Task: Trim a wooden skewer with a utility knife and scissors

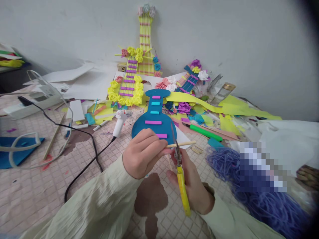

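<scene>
My left hand (146, 152) pinches a thin wooden stick (185, 144) that points to the right. In my right hand (193, 184) are yellow-handled scissors (183, 191), their blades around the stick a little right of my left fingertips. Just beyond both hands lies a blue guitar-shaped cutout (142, 120) with purple and light blue strips across it; my left hand covers part of its lower edge. Short wooden pieces (197, 149) rest on the table to the right of the stick.
A white glue gun (120, 123) with a black cord stands left of the cutout. Yellow decorated guitar shapes (128, 79) lean at the back. A green cutter (205, 132), paper scraps and blue-purple yarn (224, 164) lie to the right. A power strip (37, 104) sits at left.
</scene>
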Demonstrator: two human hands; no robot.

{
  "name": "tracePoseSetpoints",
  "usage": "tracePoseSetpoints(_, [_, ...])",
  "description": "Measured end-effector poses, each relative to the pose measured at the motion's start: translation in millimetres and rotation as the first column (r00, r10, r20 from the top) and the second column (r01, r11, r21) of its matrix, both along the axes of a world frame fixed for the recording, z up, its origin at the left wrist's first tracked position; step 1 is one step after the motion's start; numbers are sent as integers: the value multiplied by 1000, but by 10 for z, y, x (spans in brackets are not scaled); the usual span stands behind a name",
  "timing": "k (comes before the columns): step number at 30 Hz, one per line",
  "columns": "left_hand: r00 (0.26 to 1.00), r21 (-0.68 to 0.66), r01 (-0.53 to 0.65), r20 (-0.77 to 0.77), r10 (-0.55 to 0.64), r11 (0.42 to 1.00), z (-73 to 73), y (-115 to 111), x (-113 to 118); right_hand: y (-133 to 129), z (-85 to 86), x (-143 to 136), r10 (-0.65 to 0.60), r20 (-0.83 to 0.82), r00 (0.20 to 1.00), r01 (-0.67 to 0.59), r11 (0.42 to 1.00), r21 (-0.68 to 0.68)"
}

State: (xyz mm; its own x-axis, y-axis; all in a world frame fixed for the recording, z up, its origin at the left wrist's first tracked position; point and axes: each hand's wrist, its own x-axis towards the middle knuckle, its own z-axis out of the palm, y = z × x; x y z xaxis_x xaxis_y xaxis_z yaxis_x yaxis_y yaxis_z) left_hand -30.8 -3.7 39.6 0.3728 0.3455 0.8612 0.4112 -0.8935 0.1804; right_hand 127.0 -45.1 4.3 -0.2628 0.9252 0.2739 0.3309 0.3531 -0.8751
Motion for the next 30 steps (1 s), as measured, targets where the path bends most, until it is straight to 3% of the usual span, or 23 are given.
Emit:
tracePoseSetpoints(14, [1000,13,23,6,-23,1000,-18,1,-3,-13,54,8,-6,55,998,2,998,70])
tracePoseSetpoints(18, [1000,-8,17,0,-17,1000,-16,0,-9,-64,38,29,4,62,998,-6,1000,20])
tracePoseSetpoints(26, [989,-9,-119,-93,118,993,-10,22,6,-26,-20,81,-46,135,990,52,998,-38])
tracePoseSetpoints(30, [988,24,-127,-80,129,992,-15,25,12,34,-26,91,-70,136,988,66,997,29])
